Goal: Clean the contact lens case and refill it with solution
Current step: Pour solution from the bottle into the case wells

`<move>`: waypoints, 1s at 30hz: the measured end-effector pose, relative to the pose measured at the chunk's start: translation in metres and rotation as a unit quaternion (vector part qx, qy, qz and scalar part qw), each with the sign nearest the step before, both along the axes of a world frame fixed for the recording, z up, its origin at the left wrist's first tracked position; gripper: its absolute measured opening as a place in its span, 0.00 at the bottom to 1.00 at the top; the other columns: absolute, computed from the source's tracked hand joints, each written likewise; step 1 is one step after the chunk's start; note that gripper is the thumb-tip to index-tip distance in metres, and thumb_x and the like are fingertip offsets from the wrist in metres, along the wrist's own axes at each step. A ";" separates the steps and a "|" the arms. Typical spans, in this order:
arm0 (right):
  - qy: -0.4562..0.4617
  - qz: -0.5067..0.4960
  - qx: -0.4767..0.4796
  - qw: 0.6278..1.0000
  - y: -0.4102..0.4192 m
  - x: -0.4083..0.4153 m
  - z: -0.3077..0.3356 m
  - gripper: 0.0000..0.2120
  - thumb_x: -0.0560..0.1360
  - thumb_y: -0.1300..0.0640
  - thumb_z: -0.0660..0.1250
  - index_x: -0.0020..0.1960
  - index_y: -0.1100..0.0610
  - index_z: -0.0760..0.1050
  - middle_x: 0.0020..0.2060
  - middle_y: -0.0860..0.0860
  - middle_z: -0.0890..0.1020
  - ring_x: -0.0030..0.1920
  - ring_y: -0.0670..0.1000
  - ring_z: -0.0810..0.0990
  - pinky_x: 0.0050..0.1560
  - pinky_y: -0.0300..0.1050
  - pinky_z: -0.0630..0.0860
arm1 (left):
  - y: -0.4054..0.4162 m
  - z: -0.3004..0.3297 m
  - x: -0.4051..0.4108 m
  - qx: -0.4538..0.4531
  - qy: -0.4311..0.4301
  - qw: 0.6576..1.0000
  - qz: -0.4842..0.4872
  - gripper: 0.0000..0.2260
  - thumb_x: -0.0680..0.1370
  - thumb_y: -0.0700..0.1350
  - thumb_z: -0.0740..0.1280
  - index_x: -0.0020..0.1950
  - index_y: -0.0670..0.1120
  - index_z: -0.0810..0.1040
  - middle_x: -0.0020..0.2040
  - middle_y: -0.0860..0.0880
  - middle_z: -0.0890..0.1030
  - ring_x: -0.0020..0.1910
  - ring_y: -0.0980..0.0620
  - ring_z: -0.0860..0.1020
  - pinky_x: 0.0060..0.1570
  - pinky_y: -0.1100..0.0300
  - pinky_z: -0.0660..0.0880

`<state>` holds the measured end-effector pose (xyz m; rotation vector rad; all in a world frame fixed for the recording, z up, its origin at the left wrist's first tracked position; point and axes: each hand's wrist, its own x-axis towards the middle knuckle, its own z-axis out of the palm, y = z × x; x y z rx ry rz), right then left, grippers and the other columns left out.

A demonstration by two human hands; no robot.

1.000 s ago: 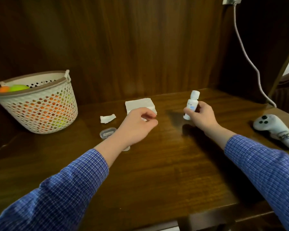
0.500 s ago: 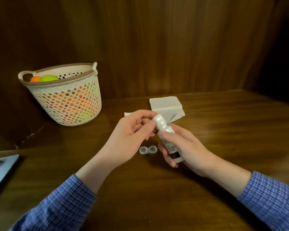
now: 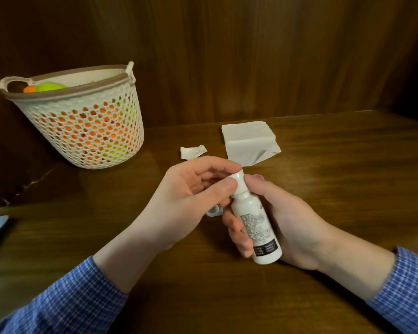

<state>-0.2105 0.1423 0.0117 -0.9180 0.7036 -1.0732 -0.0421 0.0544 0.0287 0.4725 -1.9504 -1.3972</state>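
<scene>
The right hand is wrapped around the body of a white solution bottle, fingers curled under it and thumb along its far side, holding it tilted with the cap end pointing away and up. The left hand is closed on the bottle's white cap: its thumb presses the near side and its fingertips curl over the top. Just below the hands, mostly hidden between them, a small piece of the clear contact lens case shows on the wooden bench. Farther back lie a folded white tissue and a torn scrap of tissue. At the left stands a perforated basket holding orange and green things.
</scene>
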 end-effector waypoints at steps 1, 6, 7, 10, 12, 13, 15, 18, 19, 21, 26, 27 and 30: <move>-0.013 0.007 0.009 1.000 0.001 0.000 0.000 0.20 0.81 0.41 0.61 0.49 0.58 0.78 0.36 0.56 0.78 0.31 0.52 0.78 0.35 0.46 0.76 | 0.001 -0.001 -0.001 0.003 0.004 1.000 -0.009 0.10 0.78 0.42 0.70 0.58 0.46 0.83 0.46 0.51 0.86 0.44 0.55 0.84 0.44 0.62 0.80; -0.049 0.041 0.029 0.998 0.007 -0.002 0.004 0.21 0.79 0.39 0.62 0.45 0.57 0.79 0.32 0.53 0.77 0.28 0.50 0.76 0.32 0.43 0.74 | 0.004 -0.006 -0.005 0.048 0.031 0.997 -0.052 0.10 0.76 0.42 0.72 0.56 0.46 0.86 0.40 0.52 0.85 0.39 0.57 0.82 0.44 0.63 0.80; -0.048 0.040 0.034 0.997 0.008 -0.001 0.004 0.21 0.78 0.38 0.63 0.43 0.57 0.78 0.32 0.52 0.76 0.28 0.49 0.76 0.32 0.43 0.74 | 0.004 -0.006 -0.005 0.058 0.038 0.996 -0.059 0.10 0.75 0.43 0.72 0.55 0.48 0.87 0.39 0.50 0.85 0.39 0.57 0.82 0.45 0.63 0.80; -0.040 0.028 0.046 0.998 0.012 0.002 0.002 0.23 0.78 0.37 0.61 0.41 0.56 0.76 0.31 0.52 0.76 0.26 0.48 0.75 0.29 0.41 0.73 | 0.006 -0.007 -0.004 0.079 0.052 0.993 -0.073 0.10 0.75 0.44 0.71 0.54 0.50 0.88 0.36 0.48 0.84 0.41 0.55 0.83 0.48 0.62 0.80; -0.034 0.024 0.049 0.998 0.014 0.003 0.002 0.23 0.79 0.36 0.60 0.41 0.56 0.75 0.30 0.51 0.76 0.25 0.47 0.75 0.28 0.40 0.73 | 0.007 -0.008 -0.004 0.081 0.053 0.992 -0.082 0.10 0.76 0.43 0.70 0.55 0.48 0.88 0.37 0.47 0.84 0.46 0.54 0.85 0.52 0.61 0.80; -0.031 0.025 0.049 0.998 0.014 0.003 0.002 0.23 0.79 0.36 0.60 0.40 0.55 0.75 0.30 0.51 0.75 0.25 0.47 0.75 0.28 0.40 0.73 | 0.008 -0.008 -0.004 0.082 0.053 0.992 -0.081 0.10 0.77 0.43 0.70 0.56 0.48 0.88 0.37 0.46 0.85 0.48 0.53 0.85 0.54 0.60 0.80; -0.027 0.027 0.049 0.998 0.014 0.003 0.003 0.23 0.79 0.36 0.60 0.40 0.55 0.74 0.30 0.51 0.75 0.24 0.47 0.74 0.28 0.40 0.73 | 0.009 -0.007 -0.003 0.083 0.054 0.992 -0.074 0.11 0.76 0.43 0.71 0.56 0.48 0.88 0.37 0.46 0.85 0.48 0.52 0.85 0.56 0.59 0.79; -0.024 0.019 0.055 0.998 0.013 0.004 0.003 0.23 0.79 0.36 0.60 0.40 0.56 0.74 0.29 0.51 0.75 0.24 0.47 0.74 0.27 0.40 0.71 | 0.010 -0.007 -0.003 0.079 0.055 0.993 -0.070 0.10 0.76 0.43 0.70 0.55 0.49 0.88 0.38 0.46 0.86 0.50 0.52 0.86 0.56 0.60 0.79; -0.023 0.015 0.055 0.998 0.012 0.005 0.003 0.23 0.79 0.36 0.61 0.40 0.56 0.74 0.29 0.51 0.75 0.24 0.48 0.74 0.28 0.41 0.71 | 0.010 -0.008 -0.003 0.077 0.052 0.994 -0.061 0.10 0.77 0.43 0.71 0.55 0.49 0.88 0.39 0.45 0.86 0.50 0.51 0.86 0.56 0.60 0.79; -0.019 0.010 0.051 0.998 0.011 0.005 0.003 0.24 0.78 0.35 0.61 0.39 0.55 0.74 0.28 0.51 0.74 0.23 0.48 0.73 0.27 0.41 0.71 | 0.009 -0.008 -0.003 0.074 0.048 0.995 -0.041 0.09 0.77 0.42 0.72 0.55 0.49 0.88 0.40 0.42 0.86 0.50 0.46 0.85 0.56 0.58 0.80; -0.013 0.011 0.007 1.000 0.010 0.007 0.004 0.27 0.78 0.32 0.57 0.41 0.57 0.74 0.30 0.52 0.75 0.26 0.49 0.74 0.32 0.44 0.72 | 0.010 -0.007 -0.004 0.086 0.056 0.994 -0.028 0.12 0.74 0.47 0.73 0.57 0.49 0.87 0.38 0.45 0.85 0.43 0.48 0.83 0.54 0.54 0.81; -0.024 0.018 -0.002 1.000 0.009 0.006 0.006 0.27 0.78 0.33 0.57 0.43 0.58 0.75 0.32 0.54 0.75 0.28 0.51 0.74 0.33 0.45 0.72 | 0.010 -0.006 -0.004 0.094 0.063 0.993 -0.019 0.13 0.74 0.46 0.73 0.57 0.49 0.87 0.38 0.46 0.85 0.43 0.49 0.83 0.56 0.52 0.80; -0.043 0.036 -0.017 0.998 0.009 -0.005 0.010 0.20 0.76 0.45 0.62 0.56 0.61 0.74 0.39 0.57 0.78 0.34 0.54 0.76 0.36 0.46 0.76 | 0.005 -0.003 -0.002 0.132 0.092 0.987 0.026 0.16 0.74 0.45 0.72 0.61 0.46 0.83 0.49 0.45 0.87 0.54 0.49 0.85 0.65 0.45 0.76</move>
